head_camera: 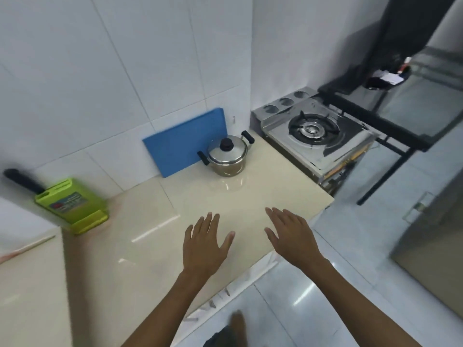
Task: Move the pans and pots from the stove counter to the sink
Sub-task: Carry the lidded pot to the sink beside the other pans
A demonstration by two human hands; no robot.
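Sitting at the back of the cream desk [155, 246] is the pot [227, 156], a small shiny steel one with its lid on! A black knob tops the domed lid, and two black side handles stick out, one toward the near left, one toward the far right. It stands upright, its base mirrored faintly in the glossy desk top. Just behind it, a blue board [180, 144] leans against the white tiled wall, and the pot's left handle overlaps the board's lower edge; whether they touch, I cannot tell.

Over to the right, a steel stove [315, 139] sits lower than the desk, its single burner bare. On the far left, a green knife block [72, 204] stands with a black handle poking out of its top.

Now the hands! Both reach out over the near part of the desk, palms down, well short of the pot. The left hand [204, 246] has its fingers spread wide, thumb splayed to the right, grip apart and holding nothing. The right hand [292, 236] matches it, fingers fanned, thumb angled inward, grip apart and empty too. Whether either palm rests on the desk or hovers just above it, I cannot tell. The two hands sit near each other, a bare strip of desk between them.
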